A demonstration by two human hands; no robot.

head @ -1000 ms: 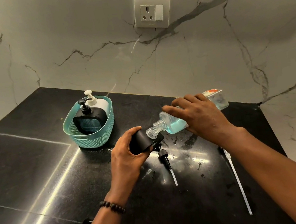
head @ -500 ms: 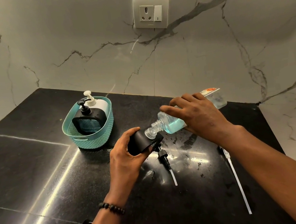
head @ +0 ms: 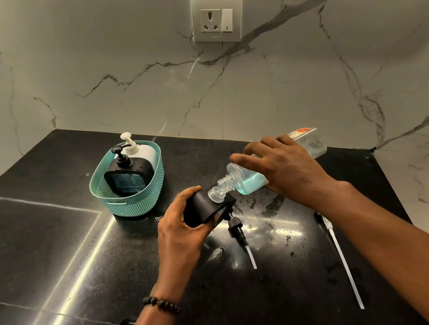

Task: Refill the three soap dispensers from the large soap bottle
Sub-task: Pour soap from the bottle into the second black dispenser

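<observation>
Soap bottle tipped in right hand, mouth at black dispenser gripped by left hand over tabletop. Its pump lies off. Two capped dispensers wait in basket; looks like fill one of three.

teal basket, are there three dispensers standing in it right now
No, the teal basket holds only two, a black dispenser and a white dispenser; the third is held in the left hand.
</observation>
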